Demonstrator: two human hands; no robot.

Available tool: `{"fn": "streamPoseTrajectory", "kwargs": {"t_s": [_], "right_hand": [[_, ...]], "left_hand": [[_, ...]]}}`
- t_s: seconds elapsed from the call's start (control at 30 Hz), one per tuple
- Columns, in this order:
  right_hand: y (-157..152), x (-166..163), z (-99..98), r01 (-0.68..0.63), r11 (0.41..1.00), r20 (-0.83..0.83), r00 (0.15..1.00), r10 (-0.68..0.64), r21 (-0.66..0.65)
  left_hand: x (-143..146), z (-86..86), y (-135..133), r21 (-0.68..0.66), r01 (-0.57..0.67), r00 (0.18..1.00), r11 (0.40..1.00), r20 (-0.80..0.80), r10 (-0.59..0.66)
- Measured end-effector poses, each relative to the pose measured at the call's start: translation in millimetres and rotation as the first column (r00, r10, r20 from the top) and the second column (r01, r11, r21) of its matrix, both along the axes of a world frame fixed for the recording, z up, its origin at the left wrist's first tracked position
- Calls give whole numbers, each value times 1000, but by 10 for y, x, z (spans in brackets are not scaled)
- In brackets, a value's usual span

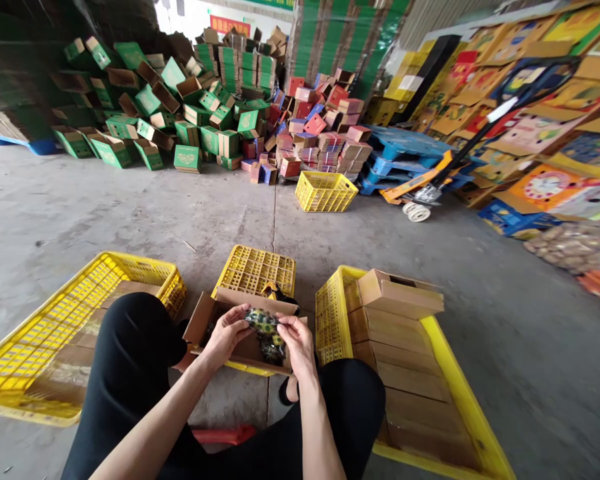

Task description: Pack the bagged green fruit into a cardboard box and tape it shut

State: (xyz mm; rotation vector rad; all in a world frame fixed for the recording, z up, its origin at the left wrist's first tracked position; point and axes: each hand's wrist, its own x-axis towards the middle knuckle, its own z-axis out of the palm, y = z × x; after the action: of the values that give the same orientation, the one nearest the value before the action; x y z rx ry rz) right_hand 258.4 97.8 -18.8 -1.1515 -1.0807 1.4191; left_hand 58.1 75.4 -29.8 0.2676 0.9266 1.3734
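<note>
Between my two hands is a shiny plastic packet [262,321] with a dark green and yellow pattern; its contents are unclear. My left hand [229,331] pinches its left end, and my right hand [296,341] pinches its right end. Beneath them stands an open cardboard box [203,319] with its flaps folded out. Inside, a similar dark and yellow packet [273,349] shows at the right. The box rests on a yellow crate [254,268] that seems to be upturned. Just behind the box lies a black and orange tool [275,291], partly hidden.
A yellow crate [333,313] full of closed cartons [405,367] stands at right, another crate [35,313] with cartons at left. Farther off are an empty crate [326,192], a pallet jack [430,187], blue pallets [400,147] and heaped green boxes [187,158].
</note>
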Motion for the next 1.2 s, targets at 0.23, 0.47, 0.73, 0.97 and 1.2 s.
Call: {"fn": "streamPoseTrajectory", "kwargs": {"t_s": [0.23, 0.47, 0.73, 0.97, 1.2], "right_hand": [[20, -9, -5, -4, 992, 80, 997, -6, 125], [25, 9, -17, -46, 984, 74, 997, 34, 171], [-19, -27, 56, -32, 999, -145, 989, 25, -42], [-25, -12, 26, 1, 981, -44, 999, -10, -195], [-9, -21, -8, 36, 997, -38, 999, -39, -65]], "left_hand": [[-33, 2, 47, -68, 114, 992, 991, -40, -117], [-33, -6, 5, 13, 130, 990, 991, -54, -129], [-45, 67, -19, 110, 75, 996, 991, -61, -69], [-22, 108, -32, 139, 125, 991, 982, -69, -116], [2, 51, -27, 29, 91, 995, 995, -39, -90]]}}
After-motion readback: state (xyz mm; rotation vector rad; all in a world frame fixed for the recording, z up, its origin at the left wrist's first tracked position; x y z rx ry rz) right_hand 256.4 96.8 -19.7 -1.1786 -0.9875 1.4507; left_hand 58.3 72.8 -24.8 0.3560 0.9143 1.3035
